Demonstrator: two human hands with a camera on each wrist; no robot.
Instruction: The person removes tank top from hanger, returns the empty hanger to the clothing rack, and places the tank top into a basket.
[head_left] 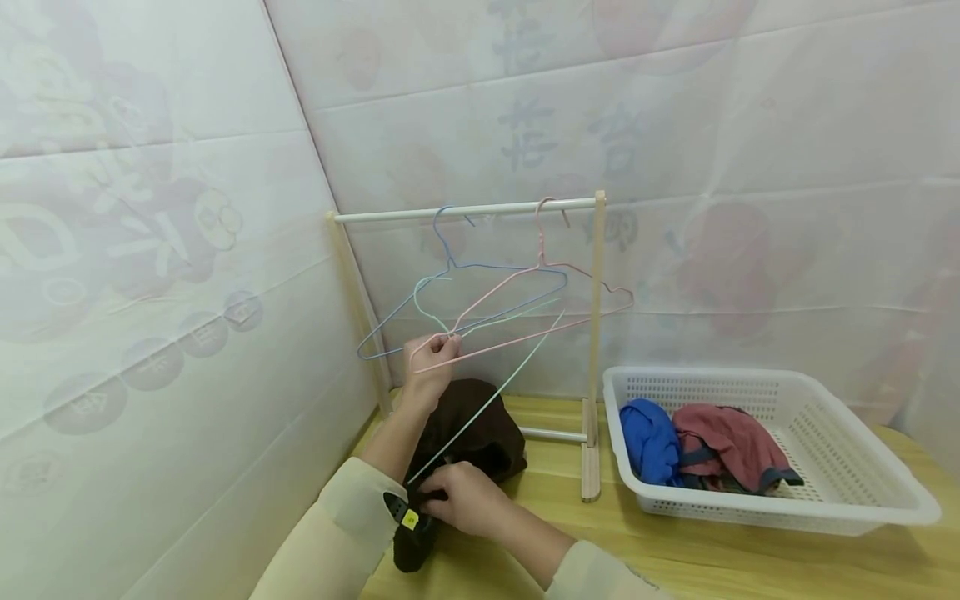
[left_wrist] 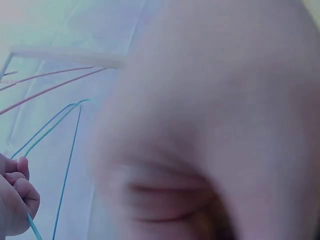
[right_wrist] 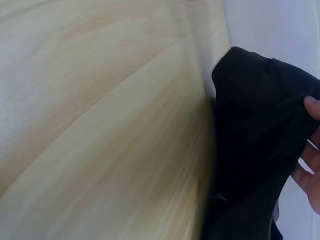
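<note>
My left hand [head_left: 432, 360] grips a pale green wire hanger [head_left: 498, 392] near the base of its hook, and the hanger slants down in front of the rack. In the left wrist view the curled fingers [left_wrist: 26, 192] show round its wire. Lower down, my right hand [head_left: 468, 500] pinches a dark brown garment [head_left: 476, 417] heaped on the table. The right wrist view has the thumb on the edge of this cloth [right_wrist: 260, 125]. A large blurred patch of skin covers much of the left wrist view.
A small rack with a white bar [head_left: 495, 210] carries a blue hanger [head_left: 382, 321] and a pink hanger [head_left: 495, 292]. On the wooden table [head_left: 555, 517], a white basket [head_left: 847, 508] at right contains a blue cloth [head_left: 648, 442] and a dull red garment [head_left: 735, 446]. Wall sheets stand behind and left.
</note>
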